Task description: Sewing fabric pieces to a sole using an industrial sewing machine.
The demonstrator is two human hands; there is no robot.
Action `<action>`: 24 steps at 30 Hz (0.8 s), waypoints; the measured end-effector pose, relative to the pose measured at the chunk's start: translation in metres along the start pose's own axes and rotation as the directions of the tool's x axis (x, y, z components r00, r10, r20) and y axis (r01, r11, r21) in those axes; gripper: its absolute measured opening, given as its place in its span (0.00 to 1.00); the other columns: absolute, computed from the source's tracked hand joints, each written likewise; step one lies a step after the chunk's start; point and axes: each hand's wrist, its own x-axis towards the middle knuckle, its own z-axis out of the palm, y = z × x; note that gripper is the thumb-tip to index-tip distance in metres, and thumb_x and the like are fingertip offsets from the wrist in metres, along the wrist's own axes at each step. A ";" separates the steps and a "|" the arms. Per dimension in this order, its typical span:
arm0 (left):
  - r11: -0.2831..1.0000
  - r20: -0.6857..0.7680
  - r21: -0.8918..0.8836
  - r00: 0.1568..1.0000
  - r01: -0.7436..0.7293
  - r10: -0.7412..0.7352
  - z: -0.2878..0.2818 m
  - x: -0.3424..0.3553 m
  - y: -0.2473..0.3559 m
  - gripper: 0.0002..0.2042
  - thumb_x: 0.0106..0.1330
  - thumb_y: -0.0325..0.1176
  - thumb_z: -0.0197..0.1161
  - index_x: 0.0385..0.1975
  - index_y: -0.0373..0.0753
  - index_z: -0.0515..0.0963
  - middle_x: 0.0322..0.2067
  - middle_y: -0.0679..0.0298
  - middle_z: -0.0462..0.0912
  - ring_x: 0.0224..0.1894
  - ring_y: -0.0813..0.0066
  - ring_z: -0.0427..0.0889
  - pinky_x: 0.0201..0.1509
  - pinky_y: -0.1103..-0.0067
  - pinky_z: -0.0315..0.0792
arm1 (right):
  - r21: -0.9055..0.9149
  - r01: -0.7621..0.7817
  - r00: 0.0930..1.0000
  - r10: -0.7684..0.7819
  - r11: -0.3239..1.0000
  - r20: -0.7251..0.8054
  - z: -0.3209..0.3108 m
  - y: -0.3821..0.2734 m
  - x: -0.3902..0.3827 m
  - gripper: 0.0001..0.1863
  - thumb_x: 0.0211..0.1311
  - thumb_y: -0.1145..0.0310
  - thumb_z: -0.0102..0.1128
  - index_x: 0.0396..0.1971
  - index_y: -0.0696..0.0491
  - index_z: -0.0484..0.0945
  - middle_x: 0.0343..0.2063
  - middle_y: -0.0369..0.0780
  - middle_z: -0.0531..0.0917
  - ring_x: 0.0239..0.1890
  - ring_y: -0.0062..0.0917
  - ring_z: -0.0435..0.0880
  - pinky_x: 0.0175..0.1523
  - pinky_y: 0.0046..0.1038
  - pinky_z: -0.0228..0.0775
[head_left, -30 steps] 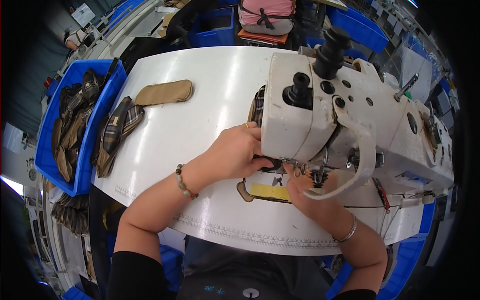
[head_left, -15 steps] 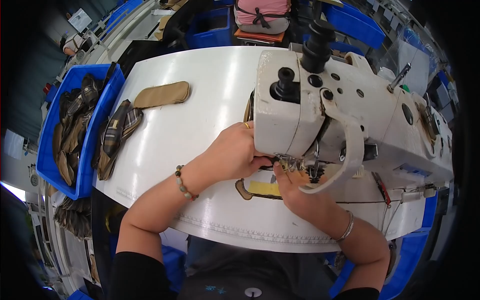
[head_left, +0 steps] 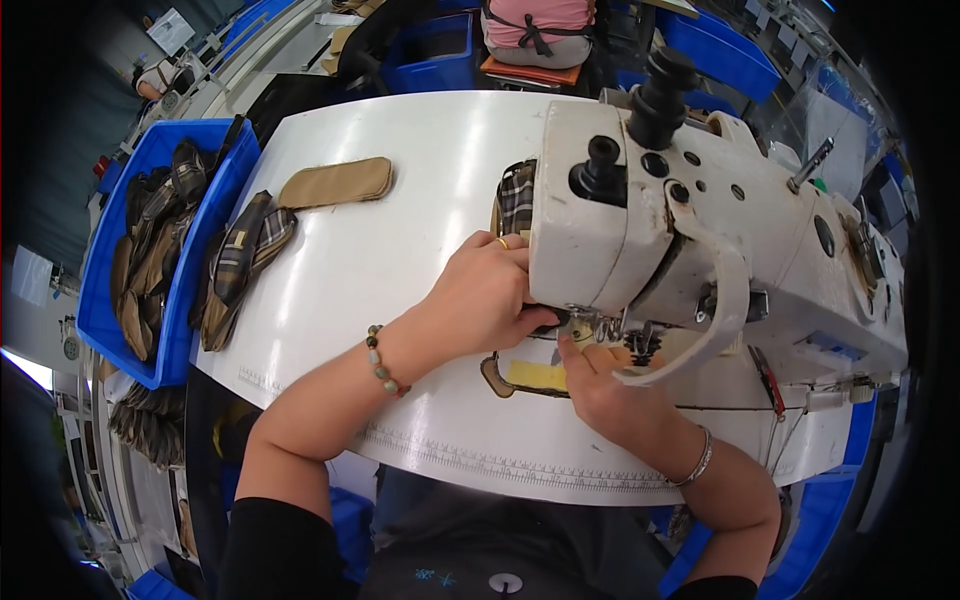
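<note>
A white sewing machine (head_left: 590,230) stands on the right of the white table (head_left: 400,120). My left hand (head_left: 480,300) is closed on a dark plaid fabric piece (head_left: 515,200), its thumb near the presser foot and some fingertips hidden by the machine head. My right hand (head_left: 610,390) is open beside the presser foot, index finger extended toward the work and other fingers bent. Below the needle area lies a yellow rectangle (head_left: 535,376) with a curved tan-edged piece (head_left: 496,376) at its left. A tan oblong piece (head_left: 335,183) lies at the back left.
A blue bin (head_left: 95,280) of plaid pieces stands at left, with more pieces (head_left: 240,260) beside it. Red-handled scissors (head_left: 768,385) lie right of my right hand. Behind the table are blue crates (head_left: 430,55) and a pink-and-grey bundle (head_left: 535,25) on a seat.
The camera view shifts slightly back and forth. My left hand's fingers have risen a little along the fabric, and my right hand has moved slightly left and up toward the presser foot.
</note>
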 end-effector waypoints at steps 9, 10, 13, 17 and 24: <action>0.998 -0.036 0.065 0.999 0.027 -0.025 0.001 0.000 0.004 0.08 0.49 0.40 0.74 0.26 0.46 0.86 0.33 0.72 0.83 0.41 0.70 0.78 0.49 0.70 0.65 | 0.016 0.011 1.000 -0.011 1.000 0.014 0.006 0.003 -0.004 0.19 0.49 0.68 0.63 0.44 0.51 0.85 0.19 0.28 0.71 0.19 0.18 0.72 0.22 0.30 0.63; 0.997 -0.047 0.070 0.999 0.023 -0.020 0.002 0.001 0.004 0.08 0.49 0.40 0.74 0.26 0.47 0.86 0.32 0.72 0.82 0.40 0.70 0.78 0.49 0.70 0.65 | 0.015 0.007 1.000 -0.007 1.000 0.014 0.005 0.002 -0.003 0.19 0.49 0.68 0.63 0.44 0.51 0.85 0.19 0.28 0.71 0.19 0.18 0.72 0.22 0.30 0.63; 0.996 -0.060 0.091 0.998 0.016 -0.011 0.002 0.001 0.006 0.09 0.49 0.40 0.74 0.27 0.47 0.86 0.32 0.71 0.82 0.38 0.69 0.78 0.49 0.70 0.65 | 0.092 -0.024 0.999 0.028 0.995 -0.043 -0.001 -0.001 0.001 0.11 0.47 0.73 0.61 0.33 0.59 0.82 0.26 0.38 0.80 0.29 0.30 0.82 0.34 0.36 0.75; 0.992 -0.063 0.115 0.997 0.049 -0.041 -0.004 0.002 0.013 0.10 0.49 0.40 0.73 0.31 0.49 0.86 0.29 0.68 0.82 0.36 0.68 0.79 0.46 0.69 0.65 | 0.215 -0.103 0.995 0.097 0.971 0.036 -0.003 0.001 0.001 0.09 0.56 0.73 0.61 0.36 0.57 0.83 0.23 0.37 0.82 0.27 0.27 0.85 0.28 0.30 0.75; 0.999 -0.115 0.041 0.993 0.012 -0.007 -0.001 0.001 0.013 0.08 0.51 0.38 0.72 0.32 0.51 0.85 0.25 0.68 0.82 0.36 0.68 0.80 0.42 0.70 0.64 | 0.367 -0.127 0.980 0.173 0.921 -0.096 -0.004 0.001 0.006 0.07 0.52 0.76 0.65 0.33 0.56 0.83 0.22 0.40 0.82 0.21 0.34 0.83 0.24 0.31 0.75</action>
